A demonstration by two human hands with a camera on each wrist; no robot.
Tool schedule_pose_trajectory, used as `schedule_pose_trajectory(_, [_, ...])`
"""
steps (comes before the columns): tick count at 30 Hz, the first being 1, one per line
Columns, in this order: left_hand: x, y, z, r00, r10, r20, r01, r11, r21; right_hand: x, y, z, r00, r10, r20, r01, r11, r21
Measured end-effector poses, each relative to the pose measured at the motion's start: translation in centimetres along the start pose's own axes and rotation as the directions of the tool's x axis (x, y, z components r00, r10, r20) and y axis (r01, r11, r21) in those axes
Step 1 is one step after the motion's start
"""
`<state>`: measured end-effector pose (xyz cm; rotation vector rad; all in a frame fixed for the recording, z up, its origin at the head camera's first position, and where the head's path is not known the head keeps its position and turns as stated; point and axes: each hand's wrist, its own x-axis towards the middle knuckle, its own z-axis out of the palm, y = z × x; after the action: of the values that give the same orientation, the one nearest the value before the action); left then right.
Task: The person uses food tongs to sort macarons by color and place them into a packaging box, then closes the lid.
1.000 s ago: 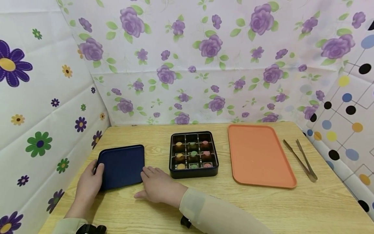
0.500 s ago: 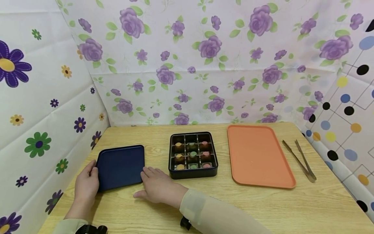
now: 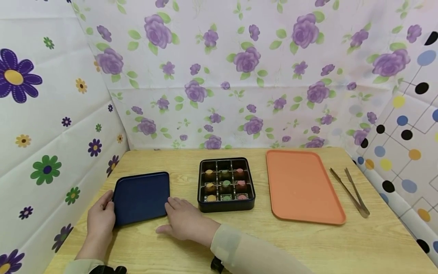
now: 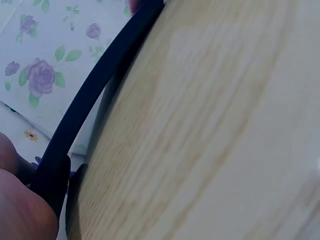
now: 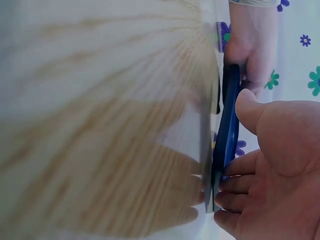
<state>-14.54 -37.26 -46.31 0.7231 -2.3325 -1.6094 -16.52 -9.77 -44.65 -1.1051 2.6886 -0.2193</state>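
Note:
A dark blue, nearly square lid (image 3: 141, 198) lies on the table's left part, its thin raised rim visible. My left hand (image 3: 100, 220) is at the lid's left edge, thumb and fingertips against the side and off the top face. At the opposite edge, my right hand (image 3: 188, 220) touches the lid's near right corner with straight fingers, thumb spread away. The right wrist view shows those fingertips along the lid's side (image 5: 227, 130). To the right stands a black box (image 3: 226, 205) with a divided insert holding several small round yellow, green and pink pieces (image 3: 226, 183).
An orange tray (image 3: 304, 186) lies right of the box. Metal tongs (image 3: 354, 196) rest spread apart beyond the tray, near the table's right edge. Flowered cloth (image 3: 219, 83) hangs behind the table (image 3: 260, 243), with patterned cloth at both sides.
My left thumb has slid left off the lid's top to its edge. My right hand and the lid stay nearly in place. The head view has tilted up slightly.

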Motion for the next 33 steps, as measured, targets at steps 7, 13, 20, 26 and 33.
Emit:
schedule_pose_trajectory(7, [-0.1,0.5,0.0,0.999,-0.014,-0.048,0.012,0.999,-0.042,-0.1,0.0,-0.2,1.000,0.004,0.011,-0.004,1.000,0.000])
schedule_pose_trajectory(13, [-0.8,1.9,-0.3,0.997,0.017,-0.076,-0.018,1.000,-0.019,-0.7,0.2,-0.9,0.999,-0.020,-0.032,0.019,1.000,-0.010])
schedule_pose_trajectory(20, [-1.7,3.9,0.2,0.997,0.039,-0.064,-0.044,0.996,-0.076,-2.4,1.9,-1.8,0.991,-0.067,-0.114,0.071,0.997,0.027])
schedule_pose_trajectory(26, [-2.4,6.0,1.8,0.996,0.069,-0.052,-0.078,0.976,-0.202,-3.8,3.3,-3.4,0.978,-0.056,-0.203,0.070,0.996,0.062])
schedule_pose_trajectory(33, [-2.9,8.3,3.9,0.989,0.137,-0.056,-0.147,0.952,-0.269,-5.7,4.9,-5.8,0.960,-0.011,-0.281,0.044,0.993,0.111])
